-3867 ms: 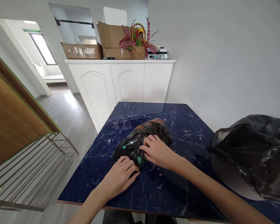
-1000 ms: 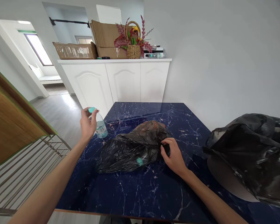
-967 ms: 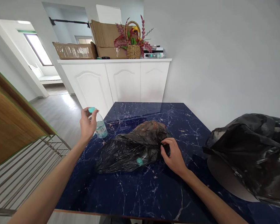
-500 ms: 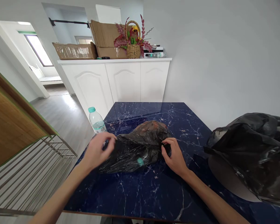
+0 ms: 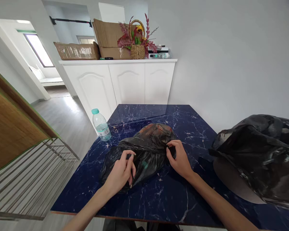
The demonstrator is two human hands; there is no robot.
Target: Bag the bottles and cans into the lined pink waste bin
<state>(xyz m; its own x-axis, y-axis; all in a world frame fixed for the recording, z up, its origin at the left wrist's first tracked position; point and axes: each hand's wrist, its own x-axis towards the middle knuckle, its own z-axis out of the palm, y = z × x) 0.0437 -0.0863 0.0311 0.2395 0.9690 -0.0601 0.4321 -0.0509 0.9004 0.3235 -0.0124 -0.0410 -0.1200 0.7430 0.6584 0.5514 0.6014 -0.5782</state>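
Note:
A thin black plastic bag [image 5: 149, 141] lies crumpled on the dark blue marbled table [image 5: 144, 205]. Reddish-brown contents show through its far end, and a small teal patch shows through nearer me. My right hand [image 5: 179, 158] pinches the bag's right side between thumb and fingertips. Over the near left part, my left hand [image 5: 121, 171] is bent with curled fingers, its fingertips closed on the plastic; the exact grip is partly hidden. Left of the bag, a clear water bottle [image 5: 101, 126] with a teal cap stands upright.
A larger black plastic bag [image 5: 260, 150] drapes over a rounded grey object at the right. On the left are a metal rack [image 5: 31, 179] and a wooden panel [image 5: 16, 125]. Behind the table, a white cabinet [image 5: 130, 80] carries cardboard boxes [image 5: 78, 51] and a flower basket [image 5: 137, 51].
My left hand has moved right and toward me, from beside the bottle to over the bag. The bag's near left part has shifted toward me. My right hand stays at the same spot.

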